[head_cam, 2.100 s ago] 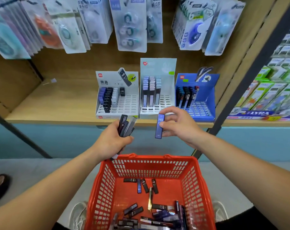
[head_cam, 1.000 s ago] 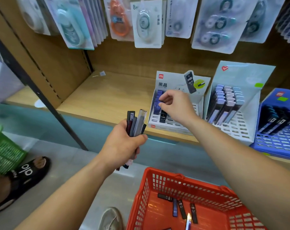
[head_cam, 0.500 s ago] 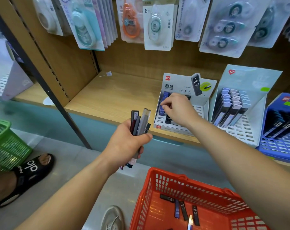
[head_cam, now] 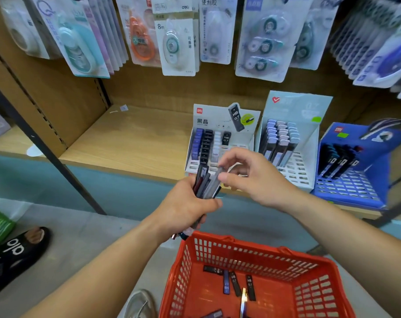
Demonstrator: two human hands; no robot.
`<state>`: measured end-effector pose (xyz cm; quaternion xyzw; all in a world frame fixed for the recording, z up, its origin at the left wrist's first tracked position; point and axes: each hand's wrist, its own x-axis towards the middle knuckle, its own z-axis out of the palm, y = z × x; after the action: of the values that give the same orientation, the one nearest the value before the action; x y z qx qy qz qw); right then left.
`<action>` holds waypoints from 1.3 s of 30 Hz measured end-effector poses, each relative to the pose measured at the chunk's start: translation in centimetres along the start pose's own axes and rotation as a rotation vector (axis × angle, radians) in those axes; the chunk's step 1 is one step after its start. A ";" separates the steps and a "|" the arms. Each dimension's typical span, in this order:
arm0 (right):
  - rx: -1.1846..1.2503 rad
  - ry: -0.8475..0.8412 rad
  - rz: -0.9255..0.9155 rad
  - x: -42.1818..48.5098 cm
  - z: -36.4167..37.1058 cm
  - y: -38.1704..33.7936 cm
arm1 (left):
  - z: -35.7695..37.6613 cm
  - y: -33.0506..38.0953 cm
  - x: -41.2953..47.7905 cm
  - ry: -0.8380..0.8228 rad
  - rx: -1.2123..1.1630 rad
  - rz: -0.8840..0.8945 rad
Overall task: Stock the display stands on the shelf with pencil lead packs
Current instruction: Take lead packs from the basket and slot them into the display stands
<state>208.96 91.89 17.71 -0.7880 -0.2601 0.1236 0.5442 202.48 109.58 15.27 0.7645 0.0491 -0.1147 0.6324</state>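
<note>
- Head view: the white display stand sits on the wooden shelf, with rows of lead packs filling its left slots.
- Just in front of that stand, the left hand has its fingers curled tight round a bundle of lead packs, held upright.
- The right hand meets the bundle there, thumb and forefinger narrowed onto the top of a grey pack; the other fingers are loosely bent.
- Right of the stand are a pale stand and, beyond it, a blue stand, both part-filled.
- Below and in front of the stand, a red basket holds loose packs.
</note>
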 end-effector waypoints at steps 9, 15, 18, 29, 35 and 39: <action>0.148 0.080 0.113 -5.5 -4.1 1.1 | 3.5 1.5 -0.1 -0.165 0.002 0.044; 0.120 0.190 0.090 -7.4 -4.7 1.7 | 5.1 2.2 -0.2 -0.121 -0.047 0.028; 0.123 0.234 0.123 -8.0 -4.8 2.3 | 5.6 1.8 0.3 -0.017 0.033 0.069; 0.221 0.335 0.206 -8.3 -6.3 3.6 | 5.4 1.5 1.3 0.106 0.075 0.045; 0.256 0.419 0.219 -8.4 -7.0 4.6 | 5.3 1.6 1.5 0.108 0.003 0.074; 0.270 0.417 0.226 -8.6 -6.9 5.1 | 5.1 1.8 1.7 0.132 -0.006 0.107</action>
<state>206.46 80.32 14.84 -0.7409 -0.0340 0.0523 0.6687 203.97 104.10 15.73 0.7699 0.0504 -0.0299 0.6354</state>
